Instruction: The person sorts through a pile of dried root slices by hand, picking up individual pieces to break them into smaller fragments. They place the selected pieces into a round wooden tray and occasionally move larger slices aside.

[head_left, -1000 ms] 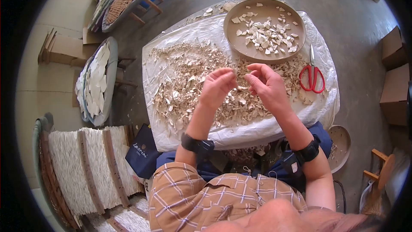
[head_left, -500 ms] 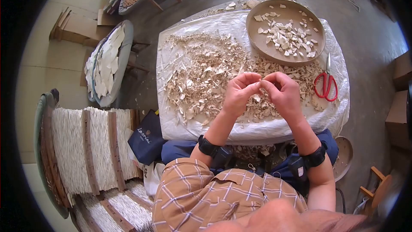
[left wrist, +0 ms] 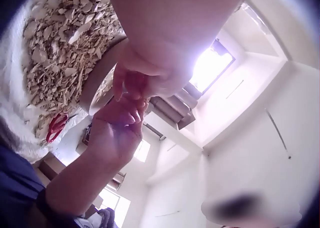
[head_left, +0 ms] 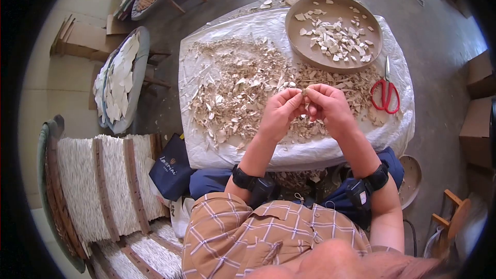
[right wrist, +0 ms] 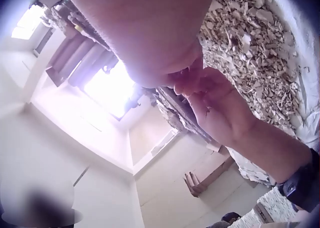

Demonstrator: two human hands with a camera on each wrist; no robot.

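Over a heap of pale, dried flakes and chips, both hands meet fingertip to fingertip. My left hand pinches one side of a small, light-coloured piece between thumb and forefinger. From the other side, my right hand pinches the same piece, its other fingers curled under. The fingers cover most of the piece, and I cannot tell its exact kind. In the left wrist view the right hand touches the left at the fingertips; the right wrist view shows the left hand from below.
A round, shallow tray with larger white pieces stands at the back right of the white-covered table. Red-handled scissors lie at the right. Left of the table are a dark blue bag and stacked white strips.
A second ago the hands were apart above the heap. They have come together, and both now pinch a small piece. The head view has shifted slightly.
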